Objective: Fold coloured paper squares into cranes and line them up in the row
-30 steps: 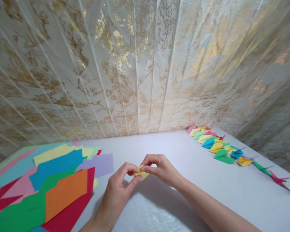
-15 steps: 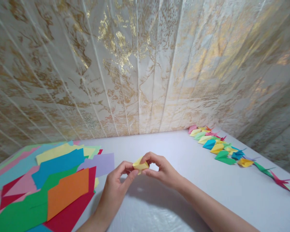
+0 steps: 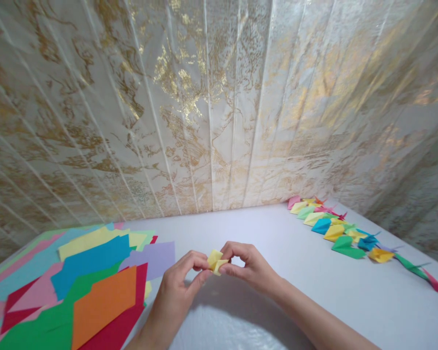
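Fingers of left hand and right hand are closed on folded yellow paper, lower centre of frame; likely light and easily creased, it is best pinched at its edges.

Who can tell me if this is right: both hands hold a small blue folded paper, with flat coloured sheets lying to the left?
Not quite: the small folded paper is yellow, not blue, as the head view shows.
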Available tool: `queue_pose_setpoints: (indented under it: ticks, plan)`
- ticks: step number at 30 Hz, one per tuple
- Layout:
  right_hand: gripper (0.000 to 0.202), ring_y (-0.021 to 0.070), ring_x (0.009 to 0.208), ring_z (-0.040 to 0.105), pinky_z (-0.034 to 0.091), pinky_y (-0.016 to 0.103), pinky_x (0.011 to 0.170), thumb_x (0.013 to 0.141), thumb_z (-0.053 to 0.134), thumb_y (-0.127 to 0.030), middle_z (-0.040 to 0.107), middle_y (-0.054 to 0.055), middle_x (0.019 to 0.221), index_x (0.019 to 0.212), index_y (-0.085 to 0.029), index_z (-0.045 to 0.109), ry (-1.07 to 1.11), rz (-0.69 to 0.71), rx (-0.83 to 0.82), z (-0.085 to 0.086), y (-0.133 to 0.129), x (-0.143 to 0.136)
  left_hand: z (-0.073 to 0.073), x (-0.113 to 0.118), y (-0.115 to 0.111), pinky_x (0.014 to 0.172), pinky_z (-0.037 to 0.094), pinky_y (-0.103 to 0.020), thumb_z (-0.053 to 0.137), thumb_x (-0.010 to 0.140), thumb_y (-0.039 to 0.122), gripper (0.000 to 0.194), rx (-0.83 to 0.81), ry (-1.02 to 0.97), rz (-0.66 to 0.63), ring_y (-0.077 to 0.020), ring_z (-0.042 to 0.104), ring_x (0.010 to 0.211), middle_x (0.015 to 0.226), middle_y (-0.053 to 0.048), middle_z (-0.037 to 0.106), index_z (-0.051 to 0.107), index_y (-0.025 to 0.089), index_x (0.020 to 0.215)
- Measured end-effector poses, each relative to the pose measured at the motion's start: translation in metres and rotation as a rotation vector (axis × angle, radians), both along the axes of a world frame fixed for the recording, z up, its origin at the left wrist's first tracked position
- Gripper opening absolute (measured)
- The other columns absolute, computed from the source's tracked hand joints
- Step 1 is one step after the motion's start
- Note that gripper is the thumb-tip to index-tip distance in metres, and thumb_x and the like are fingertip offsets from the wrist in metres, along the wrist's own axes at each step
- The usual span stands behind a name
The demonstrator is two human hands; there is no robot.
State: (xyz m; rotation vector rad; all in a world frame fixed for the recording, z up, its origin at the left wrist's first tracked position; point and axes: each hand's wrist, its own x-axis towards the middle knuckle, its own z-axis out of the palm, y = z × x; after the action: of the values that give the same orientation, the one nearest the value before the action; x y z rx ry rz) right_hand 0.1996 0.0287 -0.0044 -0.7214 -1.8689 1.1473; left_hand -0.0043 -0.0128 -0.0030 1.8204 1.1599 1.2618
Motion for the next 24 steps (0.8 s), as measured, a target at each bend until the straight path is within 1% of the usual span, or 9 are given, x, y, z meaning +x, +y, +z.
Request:
queue_pose_setpoints:
  ticks: [7, 10, 13, 14, 16, 18, 20, 22, 24]
  plan:
    - [0.041, 0.0137, 0.066, 0.056, 0.041, 0.025, 0.067, 0.081, 0.073, -0.056, 0.065, 0.000, 0.070, 0.069, -0.017, 0.065, 0.013, -0.052, -0.110, -0.005, -0.001, -0.002, -0.008, 0.003, 0.000, 0.070, 0.050, -0.023, 0.066, 0.085, 0.031, 0.015, -0.139, -0.093, 0.050, -0.0153, 0.066, 0.072, 0.073, 0.002, 0.068, 0.065, 0.020, 0.074]
    - [0.042, 0.0129, 0.063, 0.053, 0.040, 0.025, 0.064, 0.079, 0.075, -0.056, 0.063, -0.001, 0.066, 0.066, -0.017, 0.063, 0.018, -0.088, -0.145, -0.006, -0.003, -0.005, -0.009, 0.006, -0.002, 0.067, 0.050, -0.023, 0.067, 0.083, 0.032, 0.016, -0.175, -0.137, 0.094, -0.0148, 0.065, 0.069, 0.070, 0.003, 0.066, 0.060, 0.021, 0.074]
    - [0.041, 0.0118, 0.061, 0.051, 0.039, 0.025, 0.063, 0.077, 0.078, -0.053, 0.062, -0.002, 0.066, 0.066, -0.017, 0.061, 0.057, -0.100, -0.196, -0.006, -0.004, -0.008, -0.007, 0.008, -0.003, 0.067, 0.050, -0.024, 0.069, 0.081, 0.033, 0.018, -0.197, -0.169, 0.120, -0.0146, 0.065, 0.070, 0.071, 0.004, 0.065, 0.056, 0.022, 0.076]
    - [0.040, 0.0115, 0.061, 0.051, 0.039, 0.025, 0.062, 0.075, 0.080, -0.052, 0.061, -0.002, 0.066, 0.069, -0.018, 0.060, 0.088, -0.098, -0.226, -0.006, -0.005, -0.009, -0.007, 0.008, -0.003, 0.068, 0.050, -0.024, 0.070, 0.080, 0.033, 0.018, -0.204, -0.173, 0.121, -0.0147, 0.065, 0.070, 0.071, 0.004, 0.064, 0.056, 0.021, 0.076]
    - [0.040, 0.0110, 0.058, 0.052, 0.039, 0.024, 0.059, 0.071, 0.084, -0.048, 0.060, -0.005, 0.065, 0.080, -0.020, 0.057, 0.172, -0.087, -0.302, -0.006, -0.005, -0.010, -0.006, 0.009, -0.003, 0.068, 0.050, -0.025, 0.070, 0.080, 0.033, 0.018, -0.216, -0.179, 0.123, -0.0152, 0.065, 0.071, 0.071, 0.003, 0.064, 0.056, 0.021, 0.077]
    - [0.047, 0.0108, 0.055, 0.053, 0.040, 0.023, 0.056, 0.068, 0.087, -0.046, 0.058, -0.008, 0.063, 0.091, -0.022, 0.052, 0.239, -0.075, -0.361, -0.007, -0.005, -0.011, -0.005, 0.009, -0.003, 0.068, 0.050, -0.025, 0.069, 0.079, 0.033, 0.019, -0.225, -0.183, 0.128, -0.0157, 0.064, 0.071, 0.072, 0.003, 0.063, 0.055, 0.021, 0.077]
    - [0.050, 0.0110, 0.053, 0.054, 0.041, 0.023, 0.056, 0.069, 0.086, -0.045, 0.058, -0.009, 0.062, 0.097, -0.023, 0.050, 0.253, -0.063, -0.376, -0.008, -0.005, -0.012, -0.002, 0.010, -0.004, 0.068, 0.050, -0.026, 0.068, 0.079, 0.033, 0.018, -0.230, -0.185, 0.135, -0.0159, 0.064, 0.072, 0.073, 0.003, 0.062, 0.054, 0.022, 0.077]
    - [0.048, 0.0113, 0.054, 0.056, 0.042, 0.023, 0.057, 0.071, 0.085, -0.045, 0.059, -0.008, 0.063, 0.097, -0.022, 0.052, 0.242, -0.059, -0.363, -0.009, -0.006, -0.014, 0.002, 0.011, -0.006, 0.070, 0.051, -0.026, 0.066, 0.079, 0.032, 0.016, -0.234, -0.183, 0.135, -0.0162, 0.064, 0.074, 0.076, 0.002, 0.063, 0.054, 0.022, 0.080]
    - [0.046, 0.0116, 0.056, 0.056, 0.043, 0.024, 0.059, 0.073, 0.083, -0.046, 0.060, -0.007, 0.065, 0.098, -0.021, 0.054, 0.237, -0.055, -0.347, -0.009, -0.008, -0.015, 0.007, 0.012, -0.008, 0.073, 0.051, -0.027, 0.066, 0.078, 0.032, 0.017, -0.258, -0.169, 0.098, -0.0177, 0.065, 0.078, 0.081, 0.001, 0.066, 0.059, 0.022, 0.090]
